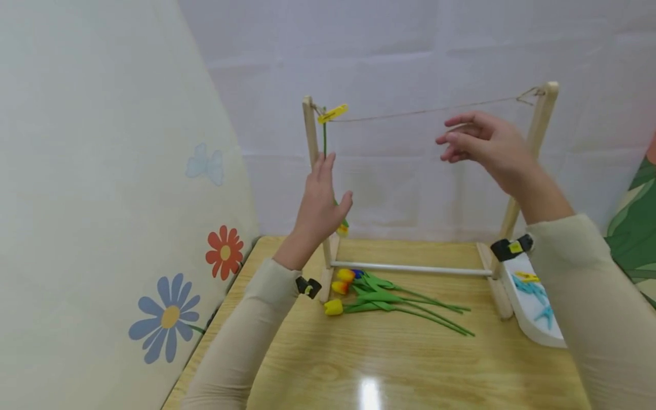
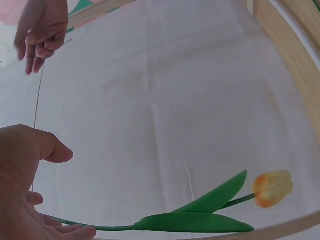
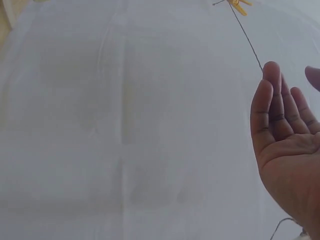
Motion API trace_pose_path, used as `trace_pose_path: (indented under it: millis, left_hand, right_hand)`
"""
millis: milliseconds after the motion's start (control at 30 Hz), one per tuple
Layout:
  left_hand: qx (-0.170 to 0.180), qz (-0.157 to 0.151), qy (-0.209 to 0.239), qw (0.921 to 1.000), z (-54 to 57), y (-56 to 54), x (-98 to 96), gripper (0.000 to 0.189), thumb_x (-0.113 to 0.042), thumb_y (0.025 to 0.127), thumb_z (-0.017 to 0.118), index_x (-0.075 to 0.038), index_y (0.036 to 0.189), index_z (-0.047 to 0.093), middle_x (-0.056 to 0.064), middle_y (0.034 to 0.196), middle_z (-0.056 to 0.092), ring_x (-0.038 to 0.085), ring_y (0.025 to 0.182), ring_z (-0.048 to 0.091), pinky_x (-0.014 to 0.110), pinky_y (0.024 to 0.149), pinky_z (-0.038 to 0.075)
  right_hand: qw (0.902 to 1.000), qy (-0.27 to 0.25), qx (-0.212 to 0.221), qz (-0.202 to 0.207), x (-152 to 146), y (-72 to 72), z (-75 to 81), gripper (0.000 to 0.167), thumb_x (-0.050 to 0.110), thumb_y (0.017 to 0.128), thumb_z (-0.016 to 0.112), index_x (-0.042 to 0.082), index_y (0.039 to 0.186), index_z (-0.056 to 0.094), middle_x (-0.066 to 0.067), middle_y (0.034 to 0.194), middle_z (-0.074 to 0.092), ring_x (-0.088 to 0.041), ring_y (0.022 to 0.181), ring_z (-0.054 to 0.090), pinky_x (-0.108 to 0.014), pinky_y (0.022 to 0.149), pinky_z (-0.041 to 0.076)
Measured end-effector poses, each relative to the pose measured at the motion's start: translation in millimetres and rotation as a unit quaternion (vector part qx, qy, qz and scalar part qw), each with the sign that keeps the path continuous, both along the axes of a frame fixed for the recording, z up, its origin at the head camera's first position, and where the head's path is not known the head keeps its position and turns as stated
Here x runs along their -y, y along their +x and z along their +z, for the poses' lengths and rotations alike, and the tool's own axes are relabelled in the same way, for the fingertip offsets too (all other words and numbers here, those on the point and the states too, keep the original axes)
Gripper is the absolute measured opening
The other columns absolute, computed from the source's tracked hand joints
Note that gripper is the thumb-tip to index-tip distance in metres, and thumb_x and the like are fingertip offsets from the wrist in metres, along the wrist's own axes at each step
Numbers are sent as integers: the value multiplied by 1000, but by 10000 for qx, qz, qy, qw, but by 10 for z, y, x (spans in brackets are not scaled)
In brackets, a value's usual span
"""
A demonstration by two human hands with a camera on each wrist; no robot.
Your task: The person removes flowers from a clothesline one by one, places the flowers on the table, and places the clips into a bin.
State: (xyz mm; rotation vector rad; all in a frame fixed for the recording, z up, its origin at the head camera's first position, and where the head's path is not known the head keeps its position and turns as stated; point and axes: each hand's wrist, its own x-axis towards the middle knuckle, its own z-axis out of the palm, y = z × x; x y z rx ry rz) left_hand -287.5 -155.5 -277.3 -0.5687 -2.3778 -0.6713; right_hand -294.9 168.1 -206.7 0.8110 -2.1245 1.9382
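A yellow clothespin (image 1: 333,113) clips a tulip by its stem (image 1: 324,139) to the string (image 1: 410,114), near the left post. The tulip hangs head down; its yellow-orange bloom (image 2: 273,188) and green leaves (image 2: 200,222) show in the left wrist view. My left hand (image 1: 322,202) is beside the stem, fingers extended and thumb apart; whether they touch it I cannot tell. My right hand (image 1: 484,142) is raised near the string's right part, fingers loosely bent, holding nothing. In the right wrist view, its palm (image 3: 290,155) faces the camera.
Several tulips (image 1: 379,296) lie on the wooden table (image 1: 318,364) below the string. The wooden frame has a right post (image 1: 541,122) and a white lower bar (image 1: 410,269). A white tray (image 1: 533,333) with blue and yellow clothespins stands at right, partly behind the right sleeve.
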Motion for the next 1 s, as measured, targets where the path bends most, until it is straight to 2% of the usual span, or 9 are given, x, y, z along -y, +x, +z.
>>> trace_pose_path:
  millis: [267,367,533,667,767,1000]
  left_hand:
    - [284,181,259,9991,65,-50,-145,83,-17,96,68,0,160,17,26,166,12,39,153,18,50,121,28]
    - [328,245,315,9987,75,-77,-186,84,-18,96,66,-1,160,15,27,166,11,37,154,15,47,122,27]
    - [177,373,345,9986,92,-119,-223,84,-18,96,67,1,159,16,29,163,16,37,153,18,45,123,26]
    - [231,545,403,9974,120,-142,-262,86,-20,95,68,0,160,14,29,162,20,37,152,21,45,123,26]
    - [286,681,481,9961,132,-152,-295,87,-21,96,68,-1,160,13,27,162,23,36,150,25,45,122,30]
    - [99,786,817,9935,144,-158,-328,86,-19,94,67,1,159,14,23,159,33,36,144,35,42,120,33]
  right_hand:
    - [9995,77,-94,284,296,-68,153,31,14,98,68,2,126,59,-9,107,74,-18,84,71,-25,78,59]
    - [9993,217,-127,277,410,-102,205,30,15,98,67,2,125,59,-9,105,74,-18,84,71,-25,78,60]
    - [9994,249,-21,237,611,-169,276,29,15,99,66,2,124,60,-5,101,75,-17,81,71,-25,77,60]
    - [9991,134,259,319,781,-223,324,31,13,100,64,1,127,58,-6,100,74,-18,81,71,-26,76,60]
    - [9984,156,415,347,909,-255,351,35,15,100,62,1,131,55,-7,103,72,-19,83,70,-27,78,60]
    - [9979,59,627,132,1112,-325,397,45,20,101,62,6,143,53,-14,114,67,-22,88,68,-31,81,60]
